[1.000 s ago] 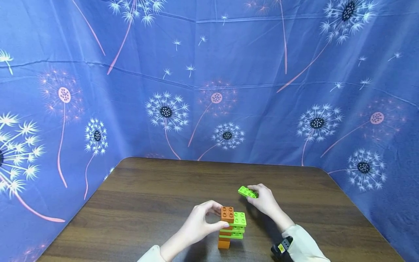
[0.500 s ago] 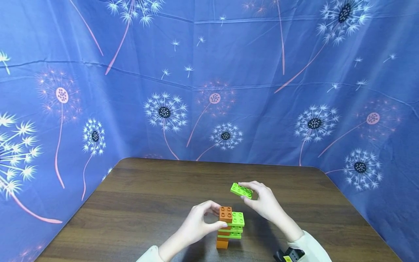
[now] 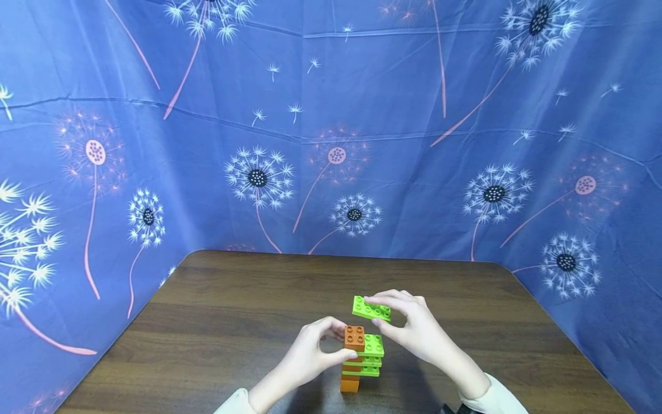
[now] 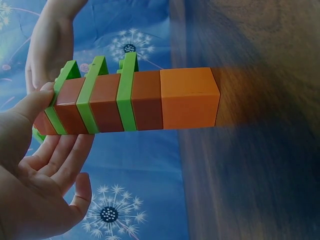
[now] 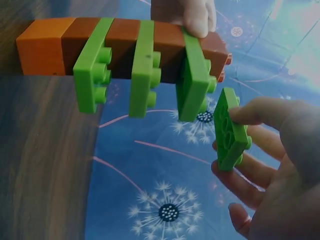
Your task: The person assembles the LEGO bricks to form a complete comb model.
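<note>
A tower of toy building bricks [image 3: 350, 368] stands upright on the table. An orange brick [image 4: 190, 98] forms its base, with brown bricks [image 4: 106, 102] and thin green plates [image 5: 142, 70] alternating above. The green plates jut out on the right side, and a brown brick [image 3: 354, 338] tops the stack. My left hand [image 3: 315, 353] grips the tower near its top, thumb in front and fingers behind. In my right hand [image 3: 416, 325], a loose green studded plate [image 3: 369, 309] is pinched between thumb and fingers. It hangs just above and behind the tower's top, apart from it.
The brown wood-grain table [image 3: 233, 305] has a rounded far edge. Behind and beside it hangs a blue cloth [image 3: 414, 75] printed with dandelions.
My right hand has lifted the green plate off the table area and carried it left towards the tower's top. The left hand keeps its grip on the tower.
</note>
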`<state>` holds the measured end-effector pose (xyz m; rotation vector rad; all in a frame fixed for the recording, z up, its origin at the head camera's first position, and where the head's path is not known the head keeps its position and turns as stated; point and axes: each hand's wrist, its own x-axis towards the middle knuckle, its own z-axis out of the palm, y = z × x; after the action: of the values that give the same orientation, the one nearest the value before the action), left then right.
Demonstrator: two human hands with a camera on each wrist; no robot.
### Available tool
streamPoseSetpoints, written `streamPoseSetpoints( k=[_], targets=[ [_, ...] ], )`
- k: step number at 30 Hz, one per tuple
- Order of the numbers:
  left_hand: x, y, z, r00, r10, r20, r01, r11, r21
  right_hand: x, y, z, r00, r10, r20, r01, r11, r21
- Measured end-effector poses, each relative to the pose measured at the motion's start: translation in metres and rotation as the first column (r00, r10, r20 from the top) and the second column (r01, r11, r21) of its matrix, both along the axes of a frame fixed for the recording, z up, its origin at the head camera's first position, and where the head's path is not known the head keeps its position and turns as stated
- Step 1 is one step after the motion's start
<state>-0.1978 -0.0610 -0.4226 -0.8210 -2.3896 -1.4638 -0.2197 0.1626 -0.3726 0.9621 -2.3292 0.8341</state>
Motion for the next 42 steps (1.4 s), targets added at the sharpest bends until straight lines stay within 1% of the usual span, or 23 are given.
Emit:
streamPoseSetpoints(
  k=[2,5,8,13,18,24,27,35,42],
  targets=[
    [0.000,0.000,-0.001,1.000,0.001,-0.005,-0.001,1.000,-0.001,0.003,-0.001,0.001,0.999,0.043,-0.032,-0.043,0.999,0.008],
    [0.000,0.000,-0.001,1.000,-0.001,-0.009,0.001,1.000,-0.001,0.007,-0.003,0.002,0.994,0.088,-0.065,-0.086,0.996,0.030],
    [0.000,-0.001,-0.002,1.000,0.000,-0.011,0.000,1.000,-0.004,0.011,-0.003,0.004,0.991,0.114,-0.065,-0.112,0.993,0.044],
    [0.001,-0.001,-0.001,1.000,0.002,-0.006,-0.002,1.000,-0.014,0.016,-0.004,0.005,0.990,0.128,-0.063,-0.124,0.990,0.070],
    [0.002,-0.001,0.000,1.000,0.007,-0.002,-0.007,1.000,-0.020,0.019,-0.005,0.004,0.984,0.154,-0.088,-0.147,0.986,0.082],
    [0.002,0.000,0.001,0.999,-0.051,0.001,0.051,0.998,0.040,0.021,-0.005,0.004,0.980,0.168,-0.104,-0.159,0.983,0.092],
    [0.002,0.000,0.002,0.998,-0.063,-0.006,0.063,0.997,0.053,0.022,-0.005,0.004,0.981,0.170,-0.098,-0.161,0.983,0.091],
    [0.001,0.000,0.002,1.000,-0.029,0.008,0.029,1.000,0.008,0.024,-0.004,0.005,0.978,0.188,-0.092,-0.179,0.978,0.103],
    [0.001,0.000,0.003,0.999,-0.034,0.015,0.034,0.999,0.009,0.025,-0.005,0.006,0.977,0.189,-0.095,-0.177,0.977,0.123]
  ],
)
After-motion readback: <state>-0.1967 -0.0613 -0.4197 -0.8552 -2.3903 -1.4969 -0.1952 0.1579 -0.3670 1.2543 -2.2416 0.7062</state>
